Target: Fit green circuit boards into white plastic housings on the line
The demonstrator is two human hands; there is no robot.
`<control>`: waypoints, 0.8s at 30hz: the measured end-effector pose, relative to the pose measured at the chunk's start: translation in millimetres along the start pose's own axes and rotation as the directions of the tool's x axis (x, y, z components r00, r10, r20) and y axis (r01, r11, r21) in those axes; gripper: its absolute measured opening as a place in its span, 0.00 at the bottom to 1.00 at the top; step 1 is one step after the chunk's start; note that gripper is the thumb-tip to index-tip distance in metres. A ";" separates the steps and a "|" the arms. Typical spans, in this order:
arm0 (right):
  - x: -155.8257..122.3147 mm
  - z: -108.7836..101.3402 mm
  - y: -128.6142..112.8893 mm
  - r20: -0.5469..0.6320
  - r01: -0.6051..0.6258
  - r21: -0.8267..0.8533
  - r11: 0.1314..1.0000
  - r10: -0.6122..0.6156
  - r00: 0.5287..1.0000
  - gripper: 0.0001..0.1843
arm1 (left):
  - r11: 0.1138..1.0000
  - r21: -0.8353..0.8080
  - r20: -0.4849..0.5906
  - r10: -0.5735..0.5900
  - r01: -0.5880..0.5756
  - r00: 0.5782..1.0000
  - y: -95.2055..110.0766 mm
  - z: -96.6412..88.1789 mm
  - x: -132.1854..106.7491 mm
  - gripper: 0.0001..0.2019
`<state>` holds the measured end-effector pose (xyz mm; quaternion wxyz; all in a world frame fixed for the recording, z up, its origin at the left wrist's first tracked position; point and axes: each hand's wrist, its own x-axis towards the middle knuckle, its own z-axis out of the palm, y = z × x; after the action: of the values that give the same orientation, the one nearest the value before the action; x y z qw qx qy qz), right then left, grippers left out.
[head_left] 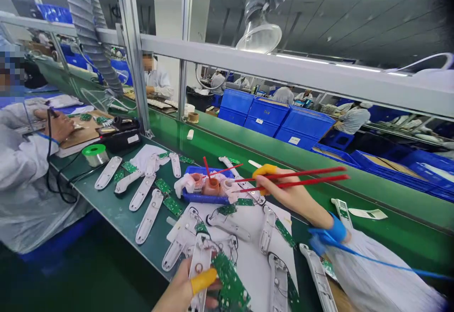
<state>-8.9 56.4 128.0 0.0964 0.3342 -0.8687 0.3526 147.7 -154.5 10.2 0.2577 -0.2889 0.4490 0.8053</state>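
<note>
My left hand (189, 286), a yellow cot on one finger, grips a white plastic housing (200, 262) at the bottom of the view. A green circuit board (230, 279) hangs beside that housing on thin wires. My right hand (271, 179), also with yellow finger cots, is closed around two long red sticks (305, 174). Their thin ends reach left over a blue tray (205, 199). In the tray stand small jars (212, 186) with reddish contents and crumpled pale tissue (186, 184). Another red stick (206, 168) leans in a jar. The sticks' exact tips are hard to make out.
Several white housings (151, 217) with wired boards lie around the tray and on white paper. A solder reel (95, 155) stands at left, near a co-worker's hand (64, 125). A metal rail (298, 73) crosses above the bench; blue bins (266, 118) stand beyond.
</note>
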 end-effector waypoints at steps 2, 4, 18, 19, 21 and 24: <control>-26.4 -3.6 -6.7 -0.135 -0.098 0.101 0.990 0.112 0.985 0.13 | 0.997 0.077 -0.023 0.032 -0.030 0.999 6.4 6.4 2.1 0.31; -51.6 -8.3 -16.7 -0.274 -0.188 0.297 0.936 0.273 0.922 0.12 | 0.982 0.153 0.008 0.107 -0.107 0.994 11.1 13.6 3.2 0.33; -98.6 -6.2 -38.3 0.022 -0.515 0.611 0.601 0.637 0.770 0.23 | 0.934 0.273 0.128 0.201 -0.230 0.971 5.4 46.4 12.3 0.22; -99.2 -5.9 -37.1 0.001 -0.509 0.610 0.607 0.641 0.767 0.22 | 0.933 0.266 0.134 0.213 -0.242 0.968 4.2 46.8 13.5 0.21; -102.2 -8.0 -34.7 -0.048 -0.489 0.615 0.619 0.649 0.760 0.21 | 0.935 0.245 0.126 0.230 -0.255 0.965 3.3 47.0 15.8 0.20; -111.3 -12.3 -30.9 -0.008 -0.506 0.627 0.592 0.654 0.757 0.21 | 0.944 0.215 0.089 0.238 -0.252 0.967 5.5 47.8 17.4 0.21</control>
<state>94.6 105.5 109.1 -0.0304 -0.0013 -0.7568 0.6530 120.7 -112.7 21.8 0.2002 -0.1750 0.5613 0.7838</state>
